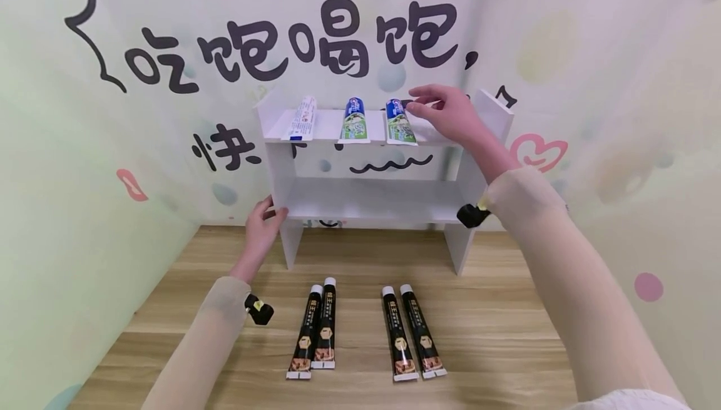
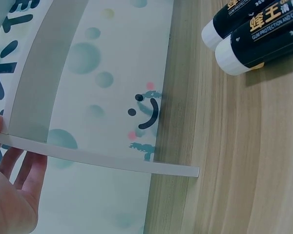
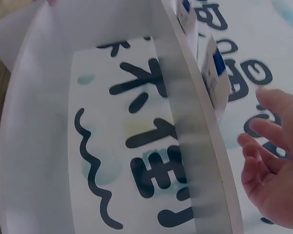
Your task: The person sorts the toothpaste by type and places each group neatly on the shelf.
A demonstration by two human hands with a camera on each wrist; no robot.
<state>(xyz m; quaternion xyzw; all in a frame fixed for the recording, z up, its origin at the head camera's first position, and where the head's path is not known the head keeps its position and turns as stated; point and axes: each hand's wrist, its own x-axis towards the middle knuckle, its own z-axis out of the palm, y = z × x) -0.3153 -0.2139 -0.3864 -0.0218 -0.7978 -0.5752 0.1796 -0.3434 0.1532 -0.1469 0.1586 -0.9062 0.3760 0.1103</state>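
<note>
While the third toothpaste tube point(image 1: 400, 122) lies on the top board of the white shelf point(image 1: 372, 200), the right hand point(image 1: 447, 112) hovers loose-fingered beside it, seemingly just placed, the left hand point(image 1: 261, 225) steadies the shelf's lower left corner with straight fingers, and four black tubes point(image 1: 366, 328) before the shelf likely need fetching

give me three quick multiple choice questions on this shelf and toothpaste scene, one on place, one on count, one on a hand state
1. Where do the black toothpaste tubes lie?
A. on the wooden tabletop
B. on the top shelf
C. in the left hand

2. How many toothpaste tubes lie on the top board of the white two-tier shelf?
A. one
B. three
C. five

3. What is the left hand doing?
A. lifting a black tube
B. touching the shelf's lower left corner
C. lying flat on the table

Key: 1 A, four black tubes lie in front of the shelf; 2 B, one white tube and two blue-green tubes; 3 B, its fingers meet the lower board's edge.
</note>
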